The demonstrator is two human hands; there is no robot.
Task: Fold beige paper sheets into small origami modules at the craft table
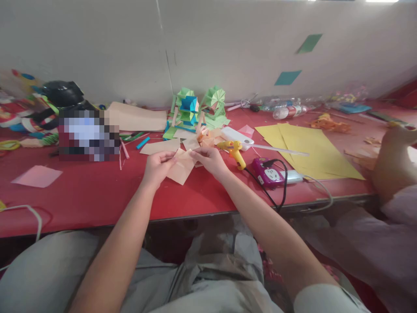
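You're mid-fold: your left hand (158, 166) and right hand (210, 159) both pinch the peach paper sheet (181, 168) above the red bench (97, 191). Next, press that crease flat.

1. Folded paper (181, 167): pale peach, plain.
2. Table (81, 195): red.
3. Glue gun (233, 151): yellow, orange tip.
4. Power strip (267, 174): magenta, white socket face.
5. Big sheets (309, 150) toward the right edge: yellow.
6. Paper models (195, 108) at the back edge: green, blue centre.
7. Square sheet (37, 176) near the left edge: pink.
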